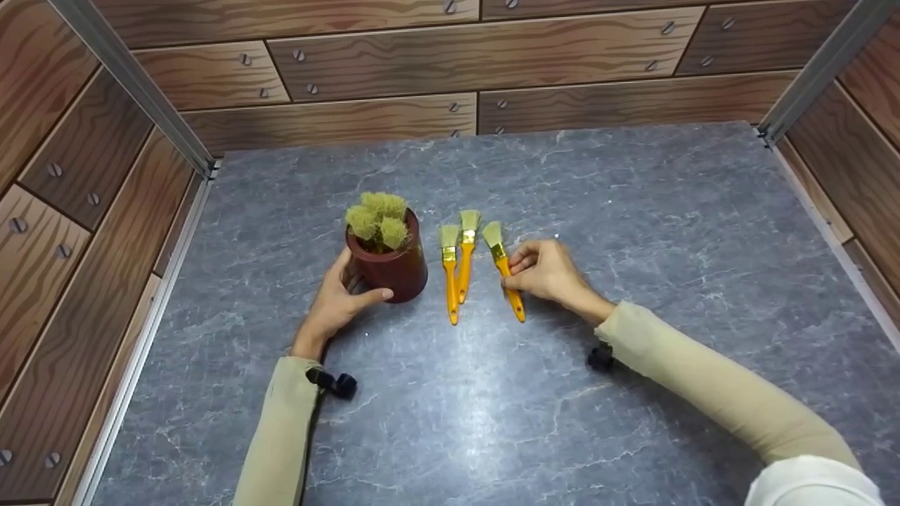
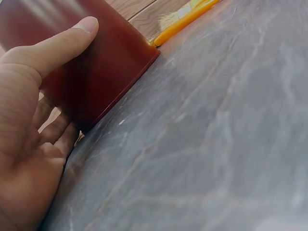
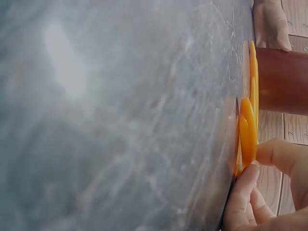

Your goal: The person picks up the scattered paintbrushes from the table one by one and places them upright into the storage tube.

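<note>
A dark red cylindrical cup [image 1: 395, 270] stands upright on the table, with several bristle heads [image 1: 378, 214] sticking out of its top. My left hand [image 1: 336, 303] holds the cup from its left, thumb along the near side [image 2: 77, 45] and fingers curled behind. To the cup's right lie two flat paintbrushes with orange handles, a left one [image 1: 451, 281] and a middle one [image 1: 465, 260], close together with bristles pointing away. A third paintbrush [image 1: 500, 261] lies tilted to their right. My right hand [image 1: 547, 270] pinches its orange handle [image 3: 248, 130] between thumb and fingers.
The grey marbled tabletop [image 1: 633, 183] spreads around the hands. Wood-patterned panels [image 1: 478, 60] wall it at the back and both sides, with metal posts [image 1: 133, 84] at the corners. Small black devices [image 1: 336, 383] sit on both wrists.
</note>
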The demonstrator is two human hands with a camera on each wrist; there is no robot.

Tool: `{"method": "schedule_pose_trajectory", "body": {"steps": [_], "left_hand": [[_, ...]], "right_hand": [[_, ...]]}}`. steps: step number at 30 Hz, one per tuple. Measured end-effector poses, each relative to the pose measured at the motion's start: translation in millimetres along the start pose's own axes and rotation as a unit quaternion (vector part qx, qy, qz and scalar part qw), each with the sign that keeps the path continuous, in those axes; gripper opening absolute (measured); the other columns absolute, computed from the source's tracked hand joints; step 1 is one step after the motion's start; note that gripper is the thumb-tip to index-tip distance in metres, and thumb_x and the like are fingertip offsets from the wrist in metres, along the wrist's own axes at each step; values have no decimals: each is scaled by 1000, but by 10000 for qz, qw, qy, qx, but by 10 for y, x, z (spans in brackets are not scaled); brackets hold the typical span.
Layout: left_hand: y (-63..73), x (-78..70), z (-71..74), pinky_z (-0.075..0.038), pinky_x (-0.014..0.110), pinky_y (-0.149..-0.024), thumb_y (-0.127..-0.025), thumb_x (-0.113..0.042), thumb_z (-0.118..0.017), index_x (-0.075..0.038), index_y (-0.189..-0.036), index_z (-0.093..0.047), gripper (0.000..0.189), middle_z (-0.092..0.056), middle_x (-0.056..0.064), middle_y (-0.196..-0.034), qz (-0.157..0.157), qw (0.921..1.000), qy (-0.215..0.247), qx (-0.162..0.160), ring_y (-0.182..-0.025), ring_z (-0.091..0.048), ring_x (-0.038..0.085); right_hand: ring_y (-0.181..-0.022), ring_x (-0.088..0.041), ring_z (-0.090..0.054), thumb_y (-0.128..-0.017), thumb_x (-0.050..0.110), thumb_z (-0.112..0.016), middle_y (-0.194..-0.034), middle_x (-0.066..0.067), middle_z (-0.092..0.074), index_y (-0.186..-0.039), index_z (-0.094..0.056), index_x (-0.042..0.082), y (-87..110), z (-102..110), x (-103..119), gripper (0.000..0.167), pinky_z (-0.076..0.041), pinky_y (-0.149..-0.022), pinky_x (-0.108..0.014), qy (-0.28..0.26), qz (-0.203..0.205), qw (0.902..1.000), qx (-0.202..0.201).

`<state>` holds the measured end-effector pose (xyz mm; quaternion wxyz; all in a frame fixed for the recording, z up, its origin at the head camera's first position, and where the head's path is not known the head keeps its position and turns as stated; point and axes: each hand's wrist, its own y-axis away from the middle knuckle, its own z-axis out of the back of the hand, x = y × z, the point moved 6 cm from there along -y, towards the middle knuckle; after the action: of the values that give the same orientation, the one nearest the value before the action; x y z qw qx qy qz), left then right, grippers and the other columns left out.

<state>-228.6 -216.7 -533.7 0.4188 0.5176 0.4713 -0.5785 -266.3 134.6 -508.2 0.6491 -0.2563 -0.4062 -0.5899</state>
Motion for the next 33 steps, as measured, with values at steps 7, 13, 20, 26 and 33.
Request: {"method": "schedule_pose_trajectory", "body": {"steps": [7,13,20,26,33], "left_hand": [[16,-8,7,-36,37,-129,-85,-5,-91,-26,-170,-30,107,-51,2,-163,11,10000,-44,-36,-153,-46,20],[14,-5,-1,-36,37,-129,-84,-4,-91,-24,-170,-30,107,-51,3,-163,8,10000,-21,-31,-153,-46,21],[2,1,1,-34,40,-130,-86,-4,-90,-24,-170,-30,105,-49,4,-165,13,9999,-111,-10,-156,-42,22],[-2,8,0,-33,42,-131,-86,-6,-91,-24,-170,-30,106,-49,4,-165,41,9999,-148,-31,-156,-42,23],[3,12,8,-34,40,-130,-85,-7,-92,-25,-170,-30,107,-49,3,-165,20,9998,-171,-48,-155,-43,21]], "right_hand": [[-71,-10,-67,-77,5,-88,-85,-6,-76,-95,-75,2,7,-14,-13,23,-56,-59,-18,-183,8,9998,53],[-73,-12,-66,-81,8,-88,-87,-5,-74,-99,-75,1,13,-10,-42,24,-57,-58,-21,-293,-121,9993,197],[-78,-11,-66,-83,4,-86,-90,-4,-73,-110,-74,-4,3,15,-62,30,-57,-60,-20,-699,-229,9952,652],[-87,-11,-66,-89,0,-77,-98,-5,-72,-121,-71,-9,26,63,-13,34,-58,-71,-20,-982,-166,9892,1077],[-91,-14,-67,-92,-2,-75,-102,-7,-71,-121,-69,-8,55,132,147,30,-61,-80,-24,-1339,94,9837,1192]]}}
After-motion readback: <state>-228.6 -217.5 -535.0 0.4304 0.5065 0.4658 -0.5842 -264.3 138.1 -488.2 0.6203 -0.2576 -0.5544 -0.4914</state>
